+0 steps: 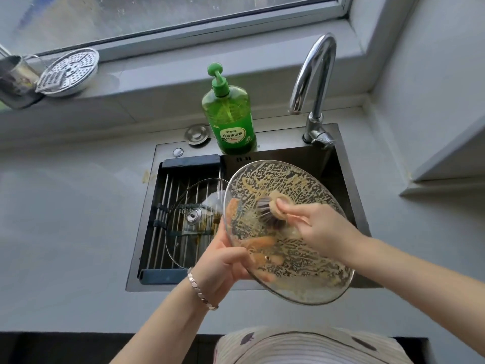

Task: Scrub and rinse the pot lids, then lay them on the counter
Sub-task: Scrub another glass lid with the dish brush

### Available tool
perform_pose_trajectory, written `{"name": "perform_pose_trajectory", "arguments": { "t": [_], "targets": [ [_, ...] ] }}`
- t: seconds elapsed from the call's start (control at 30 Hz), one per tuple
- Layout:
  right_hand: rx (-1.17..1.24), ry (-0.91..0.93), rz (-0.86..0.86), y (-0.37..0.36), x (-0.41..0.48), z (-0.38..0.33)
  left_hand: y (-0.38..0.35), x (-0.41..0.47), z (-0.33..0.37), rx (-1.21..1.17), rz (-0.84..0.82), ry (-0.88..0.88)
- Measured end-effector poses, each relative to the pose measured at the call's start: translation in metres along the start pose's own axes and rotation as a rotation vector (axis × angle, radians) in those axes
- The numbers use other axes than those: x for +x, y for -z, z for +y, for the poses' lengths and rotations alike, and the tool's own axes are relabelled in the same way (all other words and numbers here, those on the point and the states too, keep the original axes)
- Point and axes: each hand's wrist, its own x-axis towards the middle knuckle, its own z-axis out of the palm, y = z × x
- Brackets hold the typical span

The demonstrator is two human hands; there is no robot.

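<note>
above the right half of the sink [349,179], the left hand [223,269] holds a glass lid [301,261] tilted, its fingers showing through the glass from behind and the thumb on the near rim, so the hand is closed around the lid's edge. the right hand [320,227] pinches the wooden knob of a round brush [273,211] between thumb and fingers, and the dark bristles press against the middle of the lid. yellowish foam streaks cover nearly all of the lid surface. a bracelet [202,290] sits on the left wrist.

just left of this lid, a second glass lid [183,224] lies flat on a roll-up rack [168,195] that spans the left part of the sink, its metal knob facing up. behind the sink stands a green soap bottle [231,119] with a pump, and the curved faucet [315,82] rises to the right of it. far left on the window sill rests a perforated steamer plate [70,72] beside a metal cup [13,80]. grey counter [65,219] surrounds the sink.
</note>
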Motion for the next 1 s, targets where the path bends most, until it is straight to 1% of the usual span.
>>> {"name": "perform_pose_trajectory", "arguments": {
  "t": [0.03, 0.13, 0.17, 0.23, 0.27, 0.3, 0.4, 0.43, 0.47, 0.53, 0.57, 0.6, 0.67, 0.73, 0.77, 0.83, 0.93, 1.0],
  "targets": [
    [0.006, 0.003, 0.013, 0.0, 0.0, -0.002, -0.001, 0.002, 0.0, 0.026, 0.001, 0.012],
    [0.049, 0.131, -0.11, -0.02, -0.014, -0.018, -0.003, 0.002, -0.002, 0.069, 0.049, 0.015],
    [0.07, 0.141, -0.105, -0.02, -0.014, -0.019, -0.003, 0.001, -0.002, 0.063, 0.049, 0.018],
    [0.13, 0.061, 0.002, -0.009, 0.0, -0.009, -0.004, -0.001, -0.001, 0.051, 0.026, 0.025],
    [0.131, 0.02, 0.038, -0.005, 0.007, -0.004, -0.006, -0.002, -0.001, 0.064, 0.02, 0.029],
    [0.105, 0.022, 0.05, -0.006, 0.008, -0.006, -0.007, -0.001, -0.001, 0.09, 0.021, 0.034],
    [0.089, 0.142, -0.04, -0.021, -0.002, -0.022, -0.004, -0.003, 0.0, 0.12, 0.04, 0.04],
    [0.093, 0.148, -0.041, -0.022, -0.002, -0.023, -0.002, -0.004, 0.0, 0.107, 0.044, 0.047],
    [0.09, 0.121, -0.004, -0.017, 0.006, -0.02, 0.0, -0.005, 0.001, 0.096, 0.039, 0.054],
    [0.062, 0.005, 0.13, -0.003, 0.027, -0.014, -0.001, -0.005, 0.004, 0.105, 0.025, 0.078],
    [0.032, -0.017, 0.162, 0.0, 0.033, -0.015, -0.001, -0.003, 0.004, 0.121, 0.03, 0.087],
    [0.034, 0.002, 0.144, -0.003, 0.033, -0.018, -0.001, -0.002, 0.005, 0.136, 0.039, 0.089],
    [0.072, 0.101, 0.025, -0.016, 0.023, -0.029, 0.002, 0.0, 0.006, 0.137, 0.052, 0.082],
    [0.064, 0.122, -0.029, -0.018, 0.018, -0.029, 0.008, -0.001, 0.01, 0.126, 0.082, 0.08],
    [0.043, 0.105, -0.003, -0.013, 0.024, -0.023, 0.011, -0.002, 0.013, 0.13, 0.098, 0.078],
    [0.011, -0.011, 0.114, 0.006, 0.042, -0.001, 0.012, -0.001, 0.022, 0.196, 0.138, 0.063],
    [-0.027, -0.185, 0.234, 0.035, 0.051, 0.032, 0.01, 0.005, 0.04, 0.381, 0.25, 0.0],
    [-0.026, -0.26, 0.267, 0.048, 0.047, 0.052, 0.007, 0.013, 0.055, 0.589, 0.271, -0.053]
  ]
}}
